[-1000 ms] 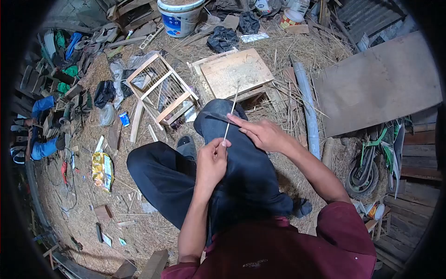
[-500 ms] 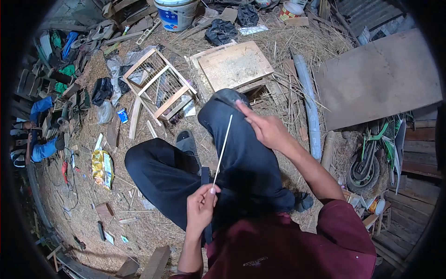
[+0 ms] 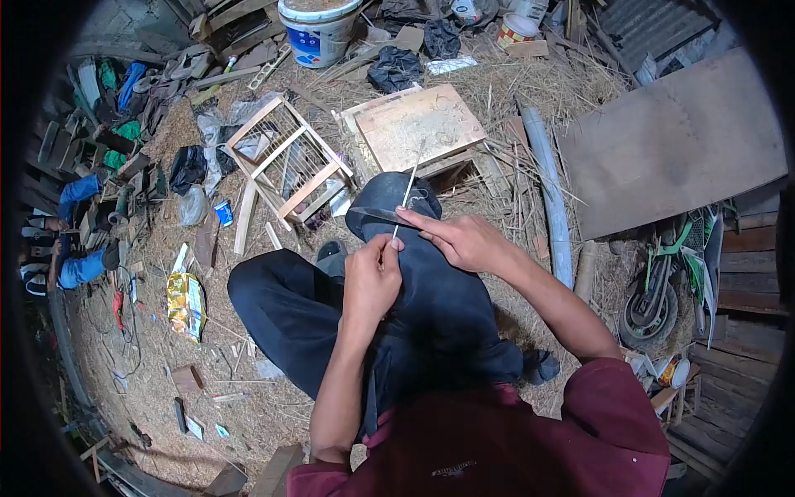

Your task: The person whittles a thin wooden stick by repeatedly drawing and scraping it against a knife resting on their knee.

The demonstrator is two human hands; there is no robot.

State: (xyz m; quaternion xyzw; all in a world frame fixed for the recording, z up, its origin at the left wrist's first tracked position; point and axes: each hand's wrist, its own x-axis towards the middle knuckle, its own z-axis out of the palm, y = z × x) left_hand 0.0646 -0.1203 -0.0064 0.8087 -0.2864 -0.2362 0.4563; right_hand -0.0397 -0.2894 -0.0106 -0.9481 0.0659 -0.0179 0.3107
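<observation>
My left hand (image 3: 373, 277) pinches the near end of a thin pale stick (image 3: 409, 187) above my right thigh. The stick points away from me, its far end reaching toward a wooden block. At my right knee, my right hand (image 3: 460, 240) holds a dark flat blade (image 3: 374, 214), its index finger stretched along it. The blade lies across the stick, just beyond my left fingertips. A small pale curl of shaving (image 3: 421, 195) rests on the dark trouser knee. The blade's handle is hidden in my right hand.
Ahead are a barred wooden frame (image 3: 290, 157), a thick board (image 3: 421, 131) on a low stand and a white bucket (image 3: 321, 31). On the right are a large panel (image 3: 675, 145) and a green motorbike (image 3: 662, 286). Another person's blue-clad leg (image 3: 81, 269) shows far left.
Half a second ago the stick was drawn back toward me, clear of the blade. My left hand has since moved forward, and the stick again passes under the blade at the knee.
</observation>
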